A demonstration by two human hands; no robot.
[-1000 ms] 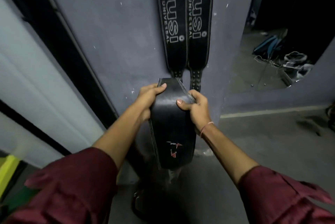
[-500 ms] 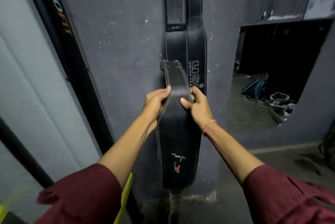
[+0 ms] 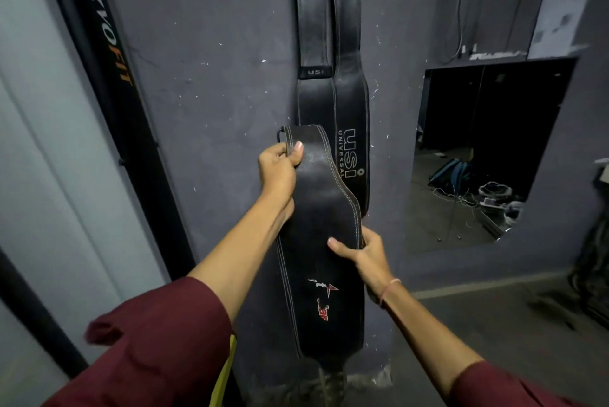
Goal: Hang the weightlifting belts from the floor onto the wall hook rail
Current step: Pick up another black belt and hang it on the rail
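I hold a black leather weightlifting belt (image 3: 324, 235) with white stitching and a small red logo upright in front of the grey wall (image 3: 214, 84). My left hand (image 3: 280, 169) grips its upper end, thumb over the front, just below the buckle loop. My right hand (image 3: 365, 252) grips the belt's right edge lower down, at the wide middle part. Behind it two black belts (image 3: 333, 54) marked USI hang side by side on the wall from above the frame's top edge; the hook rail itself is out of view.
A black post lettered in white and orange (image 3: 108, 64) leans along the left beside a pale panel. To the right a mirror or opening (image 3: 487, 156) shows a bag and cables on a floor. Grey floor (image 3: 510, 317) lies at lower right.
The held belt has risen along the wall. My left hand went up to the belt's top end, while my right hand slid down to its wide middle. The view tilted upward.
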